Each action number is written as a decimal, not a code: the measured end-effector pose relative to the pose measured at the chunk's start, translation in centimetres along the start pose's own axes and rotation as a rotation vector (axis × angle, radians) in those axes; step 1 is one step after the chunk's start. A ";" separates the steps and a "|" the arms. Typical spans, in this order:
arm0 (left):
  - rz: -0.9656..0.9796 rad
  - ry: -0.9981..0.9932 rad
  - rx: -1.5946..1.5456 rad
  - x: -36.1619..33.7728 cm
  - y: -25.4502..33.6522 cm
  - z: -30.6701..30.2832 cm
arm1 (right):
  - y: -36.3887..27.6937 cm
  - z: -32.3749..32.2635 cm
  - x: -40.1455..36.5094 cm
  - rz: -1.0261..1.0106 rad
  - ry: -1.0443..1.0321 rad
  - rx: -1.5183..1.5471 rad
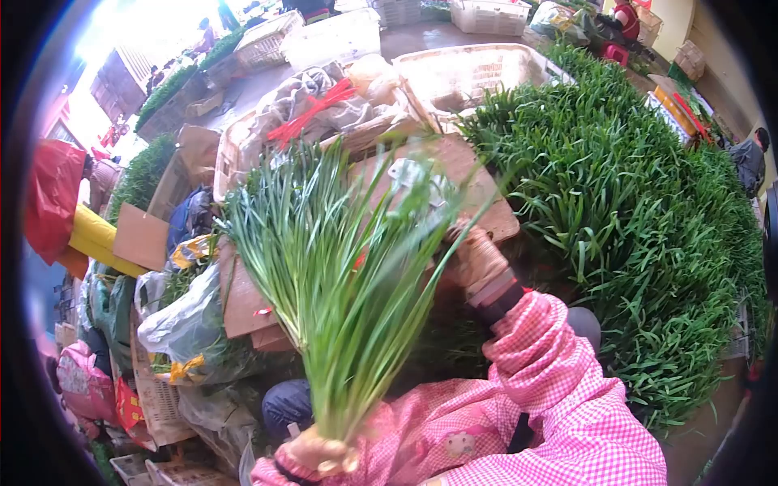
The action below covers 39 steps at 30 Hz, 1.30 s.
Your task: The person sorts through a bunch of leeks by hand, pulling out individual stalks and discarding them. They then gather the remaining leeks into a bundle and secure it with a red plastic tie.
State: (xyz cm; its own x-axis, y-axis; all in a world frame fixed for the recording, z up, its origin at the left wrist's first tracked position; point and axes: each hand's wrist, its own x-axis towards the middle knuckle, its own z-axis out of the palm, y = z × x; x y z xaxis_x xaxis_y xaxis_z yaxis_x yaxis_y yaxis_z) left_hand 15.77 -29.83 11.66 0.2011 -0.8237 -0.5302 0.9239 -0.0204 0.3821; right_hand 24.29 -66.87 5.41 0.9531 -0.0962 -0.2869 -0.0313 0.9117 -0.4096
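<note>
My left hand [324,452] is closed around the pale stem ends of a bunch of garlic chives [348,300], low in front of my body. The long green leaves fan upward and away from it. To the right of the leaf tips is my right hand [478,255], smeared by motion, with its fingers partly behind loose leaves. Whether it grips any of them cannot be made out. Behind the bunch lies a brown board [478,182], with a metallic or clear blurred object [417,182] on it.
A large heap of chives [616,211] fills the right side. Beyond the board, a white crate [486,69] stands near red ties [312,109] on grey cloth. Plastic bags [190,324] lie at left. Another person in red [626,20] sits far back.
</note>
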 end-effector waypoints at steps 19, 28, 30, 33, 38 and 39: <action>-0.113 0.690 -0.131 -24.4 -16.3 -4.9 | 2.5 -0.4 -3.2 -0.079 -0.096 -0.787; -0.111 0.783 -0.038 -24.0 -15.3 -3.9 | 15.2 4.9 -9.0 -0.526 -0.855 -1.480; -0.106 0.793 -0.021 -24.2 -15.2 -4.1 | 17.4 6.6 -9.7 -0.675 -0.998 -1.642; -0.063 0.775 0.001 -24.3 -15.3 -4.3 | 21.1 6.2 -11.2 -0.849 -1.208 -1.890; -0.075 0.790 0.012 -24.6 -14.7 -4.0 | 22.1 4.3 -10.6 -0.682 -1.239 -2.124; -0.079 0.814 0.054 -24.8 -14.6 -3.9 | 21.2 3.8 -10.0 -0.596 -1.235 -2.181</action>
State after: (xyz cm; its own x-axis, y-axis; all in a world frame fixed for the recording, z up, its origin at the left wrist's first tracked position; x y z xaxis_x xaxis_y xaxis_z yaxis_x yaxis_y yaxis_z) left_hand -1.43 -6.90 16.22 0.3285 -0.1501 -0.9325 0.9325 -0.1055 0.3455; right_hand 15.27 -45.09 2.90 0.6212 0.7706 0.1423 0.7700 -0.5666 -0.2932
